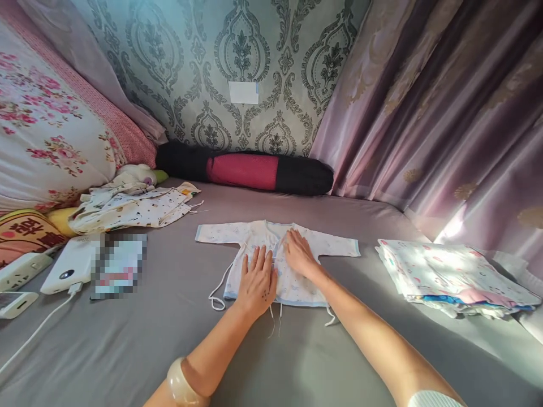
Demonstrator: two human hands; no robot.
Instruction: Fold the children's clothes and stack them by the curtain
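A small white baby wrap shirt (237, 285) with pale blue trim and a faint print lies spread on the grey bed sheet (178, 350), both sleeves stretched out sideways. White tie strings trail from its side and lower hem. Flat on the shirt's lower left front rests my left hand (257, 280), fingers extended. My right hand (299, 251) lies on the upper right chest near the neckline, its fingers stretched and pressed on the cloth. A pale bangle (181, 381) circles my left wrist.
Folded printed clothes (453, 271) are stacked at the right. At the left lie rumpled printed clothing (139, 206), a white power bank (74, 265) with a cable, a power strip (25, 271) and a blurred-out packet (121, 268). A black and red bolster (241, 169) lies along the wall.
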